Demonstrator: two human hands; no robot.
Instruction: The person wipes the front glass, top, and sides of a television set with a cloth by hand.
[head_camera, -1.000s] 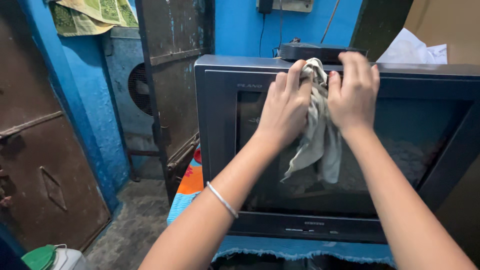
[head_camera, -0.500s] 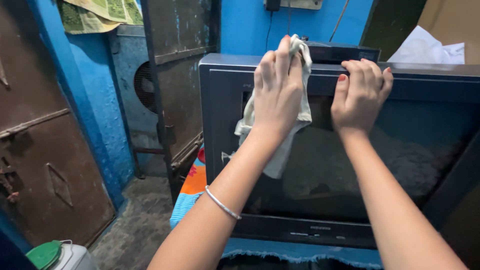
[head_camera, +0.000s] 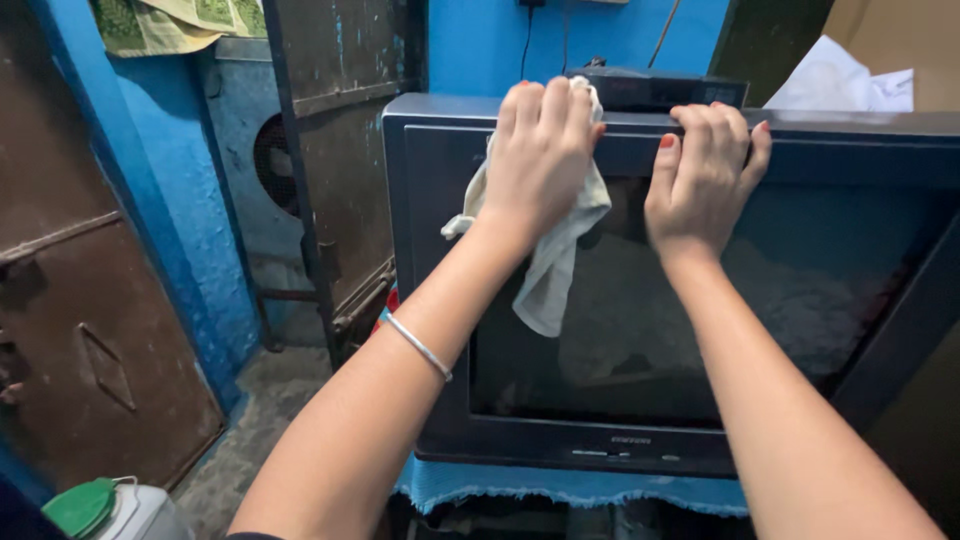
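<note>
A big dark-grey tube television stands in front of me, its screen dusty. My left hand presses a pale grey rag against the upper left of the frame, and the rag hangs down over the screen. My right hand grips the top edge of the television, fingers curled over it, beside the left hand. A thin bangle sits on my left forearm.
A black box lies on top of the television. A blue fringed cloth covers the stand beneath. Rusty metal doors and blue walls close in on the left. A white container with a green cap sits at the bottom left.
My left hand took the rag alone and moved it up and left to the television's top frame. My right hand let go of the rag and gripped the top edge.
</note>
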